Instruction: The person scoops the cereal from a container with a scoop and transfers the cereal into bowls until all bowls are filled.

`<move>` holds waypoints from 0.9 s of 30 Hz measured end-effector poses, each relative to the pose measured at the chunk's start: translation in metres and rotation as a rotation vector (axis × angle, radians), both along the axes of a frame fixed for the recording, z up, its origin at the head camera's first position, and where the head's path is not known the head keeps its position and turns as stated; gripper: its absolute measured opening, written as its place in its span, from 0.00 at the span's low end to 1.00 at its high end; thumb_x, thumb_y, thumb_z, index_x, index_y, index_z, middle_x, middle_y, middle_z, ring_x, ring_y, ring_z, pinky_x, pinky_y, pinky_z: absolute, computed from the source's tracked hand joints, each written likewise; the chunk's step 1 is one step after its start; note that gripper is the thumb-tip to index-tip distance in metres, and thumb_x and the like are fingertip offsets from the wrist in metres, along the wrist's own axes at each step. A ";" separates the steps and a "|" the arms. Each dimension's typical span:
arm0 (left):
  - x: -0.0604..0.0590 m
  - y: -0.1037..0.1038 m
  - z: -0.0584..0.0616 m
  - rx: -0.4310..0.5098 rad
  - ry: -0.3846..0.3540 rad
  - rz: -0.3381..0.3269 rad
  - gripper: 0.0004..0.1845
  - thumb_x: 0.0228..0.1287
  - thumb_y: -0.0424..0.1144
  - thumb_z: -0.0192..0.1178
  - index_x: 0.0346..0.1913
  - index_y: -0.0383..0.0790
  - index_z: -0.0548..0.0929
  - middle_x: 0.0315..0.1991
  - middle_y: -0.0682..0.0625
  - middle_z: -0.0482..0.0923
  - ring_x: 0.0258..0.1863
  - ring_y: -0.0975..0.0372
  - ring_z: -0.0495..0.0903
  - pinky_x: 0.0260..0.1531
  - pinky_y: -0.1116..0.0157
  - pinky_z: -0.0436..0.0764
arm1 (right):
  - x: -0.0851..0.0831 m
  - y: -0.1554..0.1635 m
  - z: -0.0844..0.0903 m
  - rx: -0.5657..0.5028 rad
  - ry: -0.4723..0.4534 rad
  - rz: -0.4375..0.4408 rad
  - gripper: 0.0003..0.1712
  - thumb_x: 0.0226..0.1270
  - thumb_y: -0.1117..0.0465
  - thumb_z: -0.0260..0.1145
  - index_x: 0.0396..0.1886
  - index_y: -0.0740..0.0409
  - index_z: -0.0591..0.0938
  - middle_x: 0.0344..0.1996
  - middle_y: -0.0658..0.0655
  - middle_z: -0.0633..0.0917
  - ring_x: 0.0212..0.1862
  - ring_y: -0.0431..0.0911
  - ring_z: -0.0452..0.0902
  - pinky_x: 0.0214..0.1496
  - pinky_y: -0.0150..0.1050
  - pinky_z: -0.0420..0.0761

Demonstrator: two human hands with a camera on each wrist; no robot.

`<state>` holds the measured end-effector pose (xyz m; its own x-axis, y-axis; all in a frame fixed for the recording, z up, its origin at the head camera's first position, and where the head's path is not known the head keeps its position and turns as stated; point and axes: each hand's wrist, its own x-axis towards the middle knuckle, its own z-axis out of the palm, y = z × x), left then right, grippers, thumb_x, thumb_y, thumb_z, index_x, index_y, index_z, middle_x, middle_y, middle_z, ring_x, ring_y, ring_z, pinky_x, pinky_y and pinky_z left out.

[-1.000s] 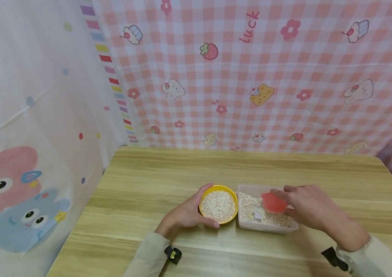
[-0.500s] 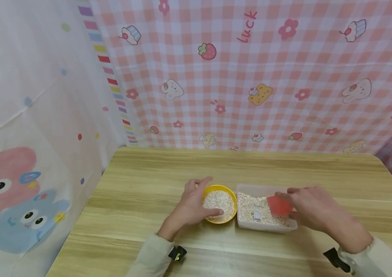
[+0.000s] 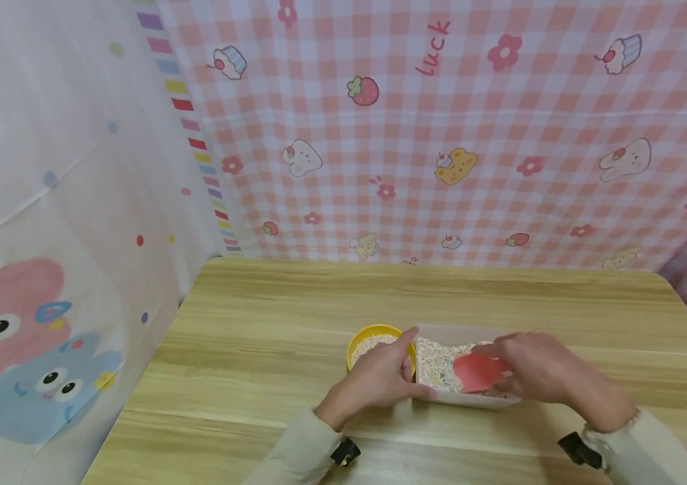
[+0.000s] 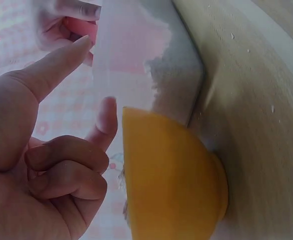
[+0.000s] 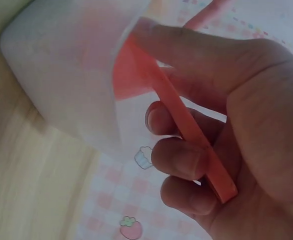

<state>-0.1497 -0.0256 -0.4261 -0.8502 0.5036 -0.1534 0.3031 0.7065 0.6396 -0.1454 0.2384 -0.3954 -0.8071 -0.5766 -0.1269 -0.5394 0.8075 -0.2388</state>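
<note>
On the worktop point(image 3: 246, 323) | right hand point(image 3: 540, 367) grips red scoop point(image 3: 477, 372) over grain tub point(image 3: 440, 399) | left hand point(image 3: 380, 377), thumb and forefinger extended, other fingers curled and holding nothing, between yellow bowl point(image 3: 358, 338) and tub

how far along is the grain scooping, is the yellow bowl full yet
Done: the yellow bowl already holds grain close to its rim. In hand: the right hand grips the red scoop, its blade down in the white tub; the left hand rests on the tub's left edge, beside the bowl. Left: much grain remains in the tub.

A light wooden table point(image 3: 295, 296) stands against pink checked cartoon-print curtains point(image 3: 501, 135).
</note>
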 end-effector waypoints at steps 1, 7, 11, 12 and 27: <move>0.000 0.002 0.000 -0.002 -0.016 0.002 0.57 0.50 0.54 0.76 0.78 0.42 0.54 0.19 0.62 0.75 0.18 0.70 0.71 0.23 0.73 0.70 | -0.001 0.000 -0.001 -0.016 -0.018 0.002 0.28 0.49 0.55 0.80 0.54 0.49 0.86 0.36 0.45 0.86 0.31 0.35 0.71 0.31 0.36 0.73; -0.001 0.008 -0.001 0.010 -0.083 0.024 0.61 0.49 0.52 0.77 0.79 0.42 0.49 0.17 0.59 0.76 0.16 0.68 0.72 0.20 0.71 0.70 | -0.005 0.000 -0.008 -0.126 -0.114 0.030 0.26 0.53 0.58 0.77 0.54 0.58 0.85 0.32 0.43 0.83 0.27 0.34 0.64 0.27 0.32 0.65; -0.004 0.010 -0.001 -0.005 -0.103 0.037 0.62 0.49 0.52 0.78 0.80 0.45 0.48 0.18 0.58 0.76 0.16 0.67 0.72 0.19 0.70 0.70 | -0.007 -0.003 -0.013 -0.218 -0.168 0.029 0.26 0.56 0.59 0.76 0.55 0.63 0.84 0.20 0.41 0.69 0.22 0.33 0.56 0.24 0.30 0.58; -0.004 0.010 -0.001 -0.009 -0.107 0.038 0.62 0.48 0.52 0.78 0.80 0.46 0.47 0.18 0.58 0.76 0.16 0.67 0.72 0.19 0.70 0.70 | -0.007 -0.003 -0.014 -0.237 -0.178 0.028 0.26 0.56 0.59 0.75 0.55 0.64 0.83 0.19 0.41 0.66 0.22 0.33 0.55 0.23 0.30 0.59; -0.011 0.013 -0.004 0.031 -0.191 0.071 0.65 0.44 0.48 0.81 0.80 0.51 0.46 0.24 0.55 0.75 0.21 0.65 0.70 0.24 0.69 0.71 | 0.001 -0.024 -0.024 -0.303 -0.234 -0.104 0.25 0.62 0.55 0.72 0.53 0.69 0.83 0.24 0.47 0.75 0.26 0.38 0.62 0.26 0.31 0.63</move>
